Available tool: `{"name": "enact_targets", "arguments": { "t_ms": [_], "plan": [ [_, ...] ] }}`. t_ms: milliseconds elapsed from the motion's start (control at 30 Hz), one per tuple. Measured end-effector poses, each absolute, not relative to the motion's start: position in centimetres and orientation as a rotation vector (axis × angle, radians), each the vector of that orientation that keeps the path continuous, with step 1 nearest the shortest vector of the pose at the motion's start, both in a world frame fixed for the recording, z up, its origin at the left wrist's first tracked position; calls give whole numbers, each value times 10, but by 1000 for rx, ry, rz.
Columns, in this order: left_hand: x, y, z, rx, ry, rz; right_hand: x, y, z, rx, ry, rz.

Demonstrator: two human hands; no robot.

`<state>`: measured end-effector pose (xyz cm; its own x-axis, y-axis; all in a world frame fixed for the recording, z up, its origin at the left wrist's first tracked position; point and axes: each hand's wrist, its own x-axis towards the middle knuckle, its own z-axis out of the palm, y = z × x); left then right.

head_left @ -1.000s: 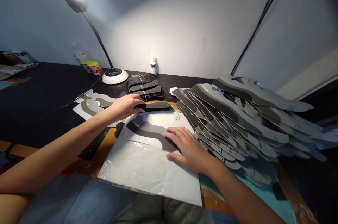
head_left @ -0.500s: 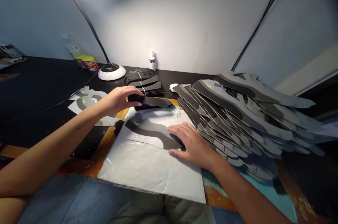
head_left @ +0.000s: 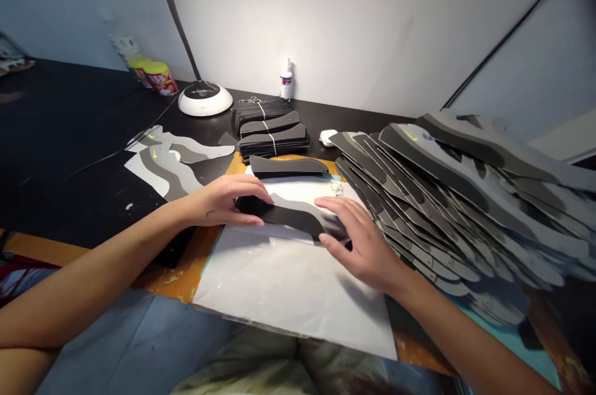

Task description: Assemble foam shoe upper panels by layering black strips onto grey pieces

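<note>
A dark wavy strip (head_left: pixel 288 216) lies on a grey shoe upper panel (head_left: pixel 291 201), most of which it covers. Thumb and fingers of my left hand (head_left: pixel 228 199) hold the strip's left end. At the right end, my right hand (head_left: pixel 361 240) has its fingers on the far side and its thumb on the near edge. Beneath both is a white, plastic-covered board (head_left: pixel 293 289). Just behind them sits a small pile of dark strips (head_left: pixel 288 166). A tangled pale rubber band (head_left: pixel 336 189) rests near my right fingers.
Banded bundles of dark strips (head_left: pixel 274 137) stand at the back. A large fanned pile of grey upper panels (head_left: pixel 433 208) fills the right side. More panels (head_left: pixel 162 171) lie left, by a lamp base (head_left: pixel 205 99). A small white bottle (head_left: pixel 286 81) stands near the wall.
My left hand has come toward me from the pile of strips, bringing a dark strip onto the panel. The right hand stays at the panel's right end. The camera view has shifted.
</note>
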<state>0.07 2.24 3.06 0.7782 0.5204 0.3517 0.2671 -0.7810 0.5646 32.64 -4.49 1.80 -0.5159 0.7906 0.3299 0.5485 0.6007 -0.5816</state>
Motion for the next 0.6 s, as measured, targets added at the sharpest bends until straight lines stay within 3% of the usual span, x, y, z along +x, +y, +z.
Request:
{"name": "enact_targets", "arguments": {
  "t_ms": [233, 600],
  "plan": [
    [-2, 20, 29, 2288, 608, 638, 260, -17, 42, -1186, -2044, 1111],
    [-29, 34, 39, 1978, 908, 285, 252, -6, 24, -1171, -2077, 1239]
  ]
}}
